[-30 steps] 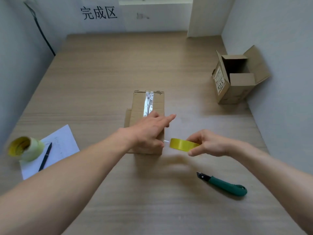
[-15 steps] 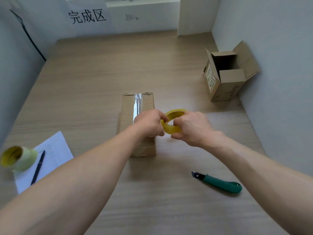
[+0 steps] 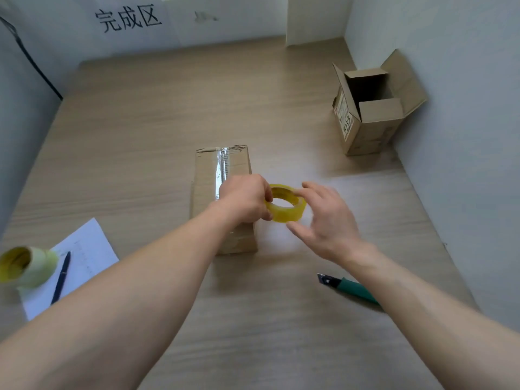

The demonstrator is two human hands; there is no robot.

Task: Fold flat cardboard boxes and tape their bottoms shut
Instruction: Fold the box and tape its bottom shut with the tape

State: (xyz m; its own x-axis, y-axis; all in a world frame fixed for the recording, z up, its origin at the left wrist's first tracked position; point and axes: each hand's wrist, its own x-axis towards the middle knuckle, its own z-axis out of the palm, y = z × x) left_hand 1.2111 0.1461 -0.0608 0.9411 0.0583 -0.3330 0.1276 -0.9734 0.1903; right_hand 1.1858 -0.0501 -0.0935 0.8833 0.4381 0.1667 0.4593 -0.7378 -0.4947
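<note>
Head view: in the middle of the wooden table [image 3: 281, 319], a closed cardboard box [image 3: 208, 175], long side running away from the camera, with a shiny strip of clear tape [image 3: 221, 167] along its top seam. Over the near right part of that box, the left hand [image 3: 243, 199], fingers curled tight and pinching the left edge of a yellow tape roll [image 3: 285, 204]. Roll held in the air just right of the box, hole facing up and slightly toward the camera. Just beside the roll on the right, the right hand [image 3: 323, 218], fingers spread and relaxed, thumb below the roll and fingertips near its far rim, gripping nothing; actual contact with the roll impossible to tell. At the far right by the wall, a second cardboard box [image 3: 363, 133], upright, top flaps open. Near the right forearm, a green utility knife [image 3: 351, 287], partly hidden by the arm. At the left edge, another roll of tape [image 3: 25, 267] lying on its side on a white sheet of paper [image 3: 84, 254], with a dark pen [image 3: 60, 278] just beside it. On the back wall, black handwritten characters [image 3: 128, 19].
</note>
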